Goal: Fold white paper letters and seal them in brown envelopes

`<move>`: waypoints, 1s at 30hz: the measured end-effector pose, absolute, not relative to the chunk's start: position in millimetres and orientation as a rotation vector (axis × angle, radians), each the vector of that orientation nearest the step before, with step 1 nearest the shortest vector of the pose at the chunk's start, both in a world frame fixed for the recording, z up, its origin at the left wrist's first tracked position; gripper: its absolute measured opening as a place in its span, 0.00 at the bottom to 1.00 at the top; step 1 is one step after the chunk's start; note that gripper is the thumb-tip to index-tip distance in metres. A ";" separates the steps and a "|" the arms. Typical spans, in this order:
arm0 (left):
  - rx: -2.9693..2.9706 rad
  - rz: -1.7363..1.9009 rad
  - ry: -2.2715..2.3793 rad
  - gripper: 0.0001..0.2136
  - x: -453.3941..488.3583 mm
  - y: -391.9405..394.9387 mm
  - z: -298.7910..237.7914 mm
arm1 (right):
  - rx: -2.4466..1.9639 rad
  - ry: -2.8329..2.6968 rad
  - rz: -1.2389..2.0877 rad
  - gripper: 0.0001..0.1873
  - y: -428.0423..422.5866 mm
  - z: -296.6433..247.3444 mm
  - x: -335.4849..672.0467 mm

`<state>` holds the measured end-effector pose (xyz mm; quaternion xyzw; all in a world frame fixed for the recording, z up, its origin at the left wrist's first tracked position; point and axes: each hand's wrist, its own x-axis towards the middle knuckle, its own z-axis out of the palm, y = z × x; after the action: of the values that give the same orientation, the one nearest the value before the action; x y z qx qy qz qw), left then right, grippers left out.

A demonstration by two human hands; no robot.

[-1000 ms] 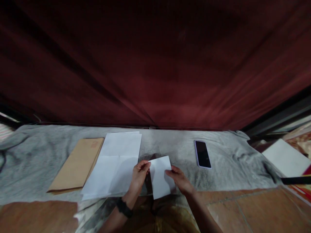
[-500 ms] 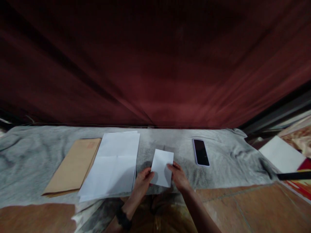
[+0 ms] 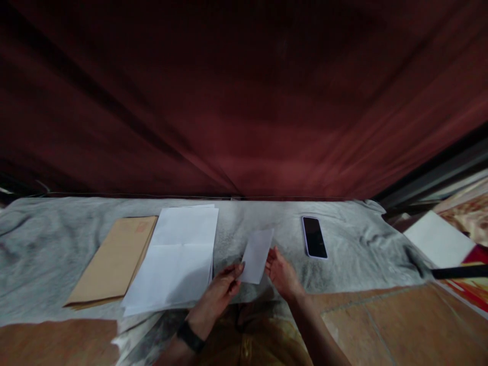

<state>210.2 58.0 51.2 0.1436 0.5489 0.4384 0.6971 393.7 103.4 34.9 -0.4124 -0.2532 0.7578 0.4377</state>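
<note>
A reddish print is borne by the brown envelopes (image 3: 110, 262), well to the left of the phone (image 3: 314, 237), but it is too small to be read. The phone's screen is shown dark, and it is laid face up on the grey blanket (image 3: 354, 259). To the right of the phone, a red and yellow sheet (image 3: 467, 291) is crossed by a black bar (image 3: 459, 272), and both are cut off by the picture's edge. The lower edge of the large white paper (image 3: 179, 249), left of the phone, is partly shaded. The small white paper (image 3: 256, 259) is held to the left of the phone and a little nearer the body; its long axis is pointed away from the body, with the far end leaned towards the phone's side (that far edge is slightly blurred). Its near left edge is pinched by the left hand (image 3: 220, 291), the thumb being laid on top. The right hand (image 3: 282, 274), between paper and phone, is held with fingers loosely unfolded beside the paper's right edge; whether it is touched cannot be told.
</note>
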 end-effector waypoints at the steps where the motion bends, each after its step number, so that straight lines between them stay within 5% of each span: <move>1: 0.297 0.945 1.141 0.23 211.9 56.7 52.3 | -0.976 -0.669 1.911 0.23 101.2 37.3 393.2; 8: 0.258 0.876 0.984 0.16 216.2 44.9 32.7 | -0.976 -0.651 1.901 0.21 91.4 41.9 385.6; 19: 0.139 1.100 1.229 0.25 207.9 68.7 48.9 | -1.251 -0.634 1.665 0.23 91.4 23.5 383.1; 30: 0.565 1.041 1.399 0.20 190.6 65.0 40.2 | -1.352 -0.523 1.656 0.25 99.8 23.2 395.0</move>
<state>190.6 65.0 40.2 0.2446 0.6054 0.4508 0.6086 395.0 99.8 23.2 -0.5477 -0.2117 0.6708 0.4531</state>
